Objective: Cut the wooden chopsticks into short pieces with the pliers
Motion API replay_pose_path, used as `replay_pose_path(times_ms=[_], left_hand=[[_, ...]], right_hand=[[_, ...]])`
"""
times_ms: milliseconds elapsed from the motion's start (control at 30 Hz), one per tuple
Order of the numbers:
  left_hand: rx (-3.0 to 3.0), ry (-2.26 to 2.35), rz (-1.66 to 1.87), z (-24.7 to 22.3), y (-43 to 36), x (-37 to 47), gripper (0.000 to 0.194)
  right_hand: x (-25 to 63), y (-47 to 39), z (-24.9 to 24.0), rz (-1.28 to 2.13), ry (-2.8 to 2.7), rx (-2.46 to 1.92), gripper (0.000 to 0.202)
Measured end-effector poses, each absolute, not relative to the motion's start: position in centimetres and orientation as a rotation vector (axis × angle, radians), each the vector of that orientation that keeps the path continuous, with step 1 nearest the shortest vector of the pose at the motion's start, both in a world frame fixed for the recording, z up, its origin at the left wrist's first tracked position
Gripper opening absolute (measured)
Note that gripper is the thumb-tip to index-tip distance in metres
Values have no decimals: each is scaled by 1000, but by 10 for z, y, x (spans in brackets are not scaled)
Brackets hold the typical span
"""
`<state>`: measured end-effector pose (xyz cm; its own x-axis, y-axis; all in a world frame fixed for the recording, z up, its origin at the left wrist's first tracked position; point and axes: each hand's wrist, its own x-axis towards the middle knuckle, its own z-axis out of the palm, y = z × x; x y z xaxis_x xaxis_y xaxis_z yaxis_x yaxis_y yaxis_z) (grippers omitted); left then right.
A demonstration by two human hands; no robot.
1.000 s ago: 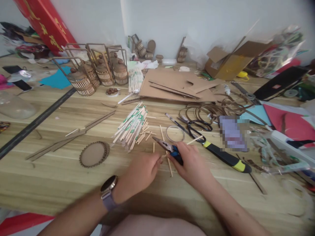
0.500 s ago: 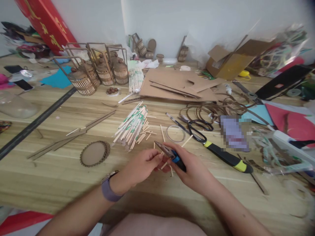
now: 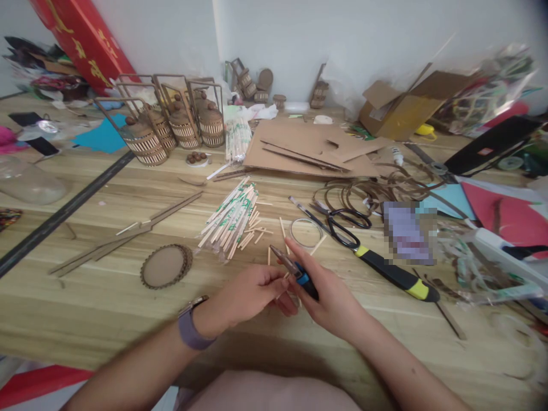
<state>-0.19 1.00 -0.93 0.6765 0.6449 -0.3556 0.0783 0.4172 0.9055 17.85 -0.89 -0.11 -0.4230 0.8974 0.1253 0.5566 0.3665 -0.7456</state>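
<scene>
My right hand point(image 3: 336, 297) is wrapped round a pair of pliers point(image 3: 305, 278) with blue-and-black handles, the dark jaws pointing up and left. Close against the jaws, my left hand point(image 3: 257, 288) has its thumb and fingers pinched on a thin wooden stick point(image 3: 287, 275), mostly hidden by the fingers and the tool. Loose pale sticks point(image 3: 318, 244) lie just beyond both hands. Past my left hand is a bundle of chopsticks point(image 3: 229, 220) in green-printed wrappers, with short cut pieces point(image 3: 256, 228) beside it. A round cardboard disc point(image 3: 165, 266) with a ridged rim lies to the left.
Large scissors point(image 3: 345, 231), a tape ring point(image 3: 306, 233) and a tool with a black-and-yellow handle point(image 3: 394, 274) lie to the right. Behind stand small slatted baskets point(image 3: 184, 128) with tall handles, cardboard sheets point(image 3: 278, 137) and an open carton point(image 3: 406, 108). Brown strips point(image 3: 128, 234) lie at left.
My hands have shifted slightly and drawn closer around the pliers' jaws. Short stick pieces that showed below the pliers are now mostly hidden.
</scene>
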Motion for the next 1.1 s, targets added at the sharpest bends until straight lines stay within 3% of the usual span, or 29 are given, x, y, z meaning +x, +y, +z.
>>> replay_pose_path(times_ms=[233,433,767,967,1100], left_hand=[[944,821,462,0,10,0,44],[767,819,667,-5,10,6,34],[773,778,696,-4,5,13,27],[910,819,670,-1,5,8,34],[1012,852,586,3,8,2,36]], right_hand=[[179,-5,-1,583,-1993,-1279,55],[168,-14,-4,491,-2002,-1367,69],[165,-16,-10,447,-2038,-1390,66],[171,-20,4,738,-1960,-1401,66],[191,-33,27,1204,-1840,-1558,33]])
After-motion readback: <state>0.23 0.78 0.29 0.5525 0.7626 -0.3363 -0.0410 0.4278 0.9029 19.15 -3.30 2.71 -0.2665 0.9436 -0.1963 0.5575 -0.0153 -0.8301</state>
